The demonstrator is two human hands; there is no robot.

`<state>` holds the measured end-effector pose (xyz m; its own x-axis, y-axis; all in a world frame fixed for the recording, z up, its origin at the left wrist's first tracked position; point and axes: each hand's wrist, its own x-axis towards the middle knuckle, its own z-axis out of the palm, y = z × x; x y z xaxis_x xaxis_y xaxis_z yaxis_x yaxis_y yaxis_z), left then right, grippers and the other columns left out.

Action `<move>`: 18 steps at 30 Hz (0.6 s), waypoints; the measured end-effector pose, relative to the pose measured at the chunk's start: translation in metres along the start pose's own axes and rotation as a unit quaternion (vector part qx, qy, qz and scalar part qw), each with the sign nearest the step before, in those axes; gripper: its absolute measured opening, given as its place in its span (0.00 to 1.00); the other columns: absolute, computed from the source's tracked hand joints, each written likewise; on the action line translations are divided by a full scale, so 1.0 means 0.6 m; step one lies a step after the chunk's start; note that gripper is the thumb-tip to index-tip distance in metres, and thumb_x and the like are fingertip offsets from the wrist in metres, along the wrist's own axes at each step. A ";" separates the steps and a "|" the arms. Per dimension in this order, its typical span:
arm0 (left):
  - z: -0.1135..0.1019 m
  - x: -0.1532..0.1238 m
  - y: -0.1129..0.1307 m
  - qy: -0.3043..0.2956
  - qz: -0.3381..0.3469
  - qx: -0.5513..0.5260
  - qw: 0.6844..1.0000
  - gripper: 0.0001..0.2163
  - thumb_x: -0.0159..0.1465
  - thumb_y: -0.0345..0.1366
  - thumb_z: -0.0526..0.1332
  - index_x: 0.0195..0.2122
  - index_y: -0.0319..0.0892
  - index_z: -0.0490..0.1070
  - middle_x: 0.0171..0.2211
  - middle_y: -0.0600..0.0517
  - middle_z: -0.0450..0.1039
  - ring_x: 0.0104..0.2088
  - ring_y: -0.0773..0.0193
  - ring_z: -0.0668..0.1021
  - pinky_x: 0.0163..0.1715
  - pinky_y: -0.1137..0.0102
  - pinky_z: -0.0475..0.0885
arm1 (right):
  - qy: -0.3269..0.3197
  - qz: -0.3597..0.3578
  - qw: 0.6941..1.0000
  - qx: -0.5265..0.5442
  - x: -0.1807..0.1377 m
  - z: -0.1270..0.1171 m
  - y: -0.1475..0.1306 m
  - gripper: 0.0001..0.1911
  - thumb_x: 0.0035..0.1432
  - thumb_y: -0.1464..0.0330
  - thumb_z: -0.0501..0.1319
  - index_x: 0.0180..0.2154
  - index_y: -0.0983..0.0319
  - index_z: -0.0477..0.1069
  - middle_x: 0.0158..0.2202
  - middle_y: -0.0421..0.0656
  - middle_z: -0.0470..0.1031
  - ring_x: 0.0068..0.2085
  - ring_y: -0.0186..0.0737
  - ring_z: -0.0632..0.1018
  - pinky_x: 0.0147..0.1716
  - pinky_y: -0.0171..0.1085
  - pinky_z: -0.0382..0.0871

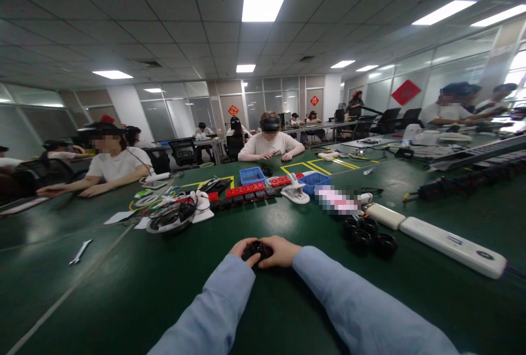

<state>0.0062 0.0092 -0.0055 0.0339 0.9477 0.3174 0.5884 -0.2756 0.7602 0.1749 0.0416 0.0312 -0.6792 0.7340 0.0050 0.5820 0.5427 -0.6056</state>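
Observation:
Both of my hands meet close above the green table, in the middle of the head view. Between them is a small black part (257,247) with a round, ring-like top; the fingers cover most of it, so its exact kind is unclear. My left hand (242,248) is closed on its left side, thumb toward the front. From the right, my right hand (279,251) wraps round the same part, its thumb near the left one. Several black ring-shaped parts (370,234) stand in a cluster to the right of my hands.
A wrench (81,252) lies at the left. Beyond my hands are a bowl of cables (172,218), a red-and-black strip (250,190) and blue trays (252,175). A long white device (452,245) lies at right. Co-workers sit across the table (164,284) and to the left.

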 end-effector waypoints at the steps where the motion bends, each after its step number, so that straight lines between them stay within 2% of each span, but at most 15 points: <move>1: -0.001 -0.001 0.002 -0.001 0.002 0.002 1.000 0.17 0.49 0.32 0.60 0.42 0.42 0.70 0.40 0.47 0.72 0.40 0.58 0.73 0.37 0.65 0.68 | -0.023 -0.007 0.999 0.028 0.001 -0.002 0.006 0.19 0.42 0.64 0.65 0.38 0.61 0.68 0.29 0.37 0.69 0.30 0.33 0.69 0.28 0.31 0.61; 4: -0.003 -0.004 0.008 -0.005 0.007 0.006 1.000 0.17 0.49 0.32 0.60 0.42 0.42 0.70 0.40 0.47 0.71 0.40 0.58 0.73 0.37 0.65 0.68 | -0.055 -0.014 0.994 0.092 0.006 -0.002 0.018 0.08 0.44 0.71 0.62 0.30 0.64 0.68 0.24 0.34 0.65 0.27 0.29 0.66 0.26 0.29 0.59; 6: -0.003 -0.006 0.010 -0.004 0.009 0.004 1.000 0.17 0.48 0.32 0.61 0.41 0.42 0.70 0.39 0.48 0.72 0.39 0.58 0.73 0.36 0.65 0.68 | -0.050 -0.008 0.993 0.108 0.009 0.002 0.022 0.05 0.45 0.73 0.62 0.27 0.65 0.66 0.22 0.33 0.63 0.25 0.28 0.65 0.25 0.29 0.58; 10: -0.001 -0.007 0.008 0.010 0.013 0.003 1.000 0.16 0.47 0.32 0.61 0.39 0.41 0.70 0.36 0.49 0.72 0.37 0.60 0.74 0.35 0.66 0.68 | -0.019 0.007 0.995 0.097 0.012 0.012 0.024 0.08 0.43 0.70 0.64 0.26 0.64 0.65 0.21 0.33 0.62 0.24 0.28 0.64 0.24 0.29 0.55; 18: 0.006 -0.002 -0.006 0.046 0.029 0.014 0.998 0.14 0.45 0.31 0.62 0.35 0.42 0.68 0.33 0.51 0.71 0.34 0.62 0.74 0.36 0.66 0.68 | 0.079 0.049 0.995 -0.030 0.006 0.025 0.005 0.20 0.38 0.57 0.66 0.32 0.61 0.67 0.27 0.37 0.68 0.27 0.32 0.67 0.23 0.30 0.53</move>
<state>0.0070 0.0099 -0.0108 -0.0047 0.9113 0.4118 0.6094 -0.3238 0.7237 0.1674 0.0399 0.0175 -0.5414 0.8373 0.0757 0.6708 0.4845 -0.5615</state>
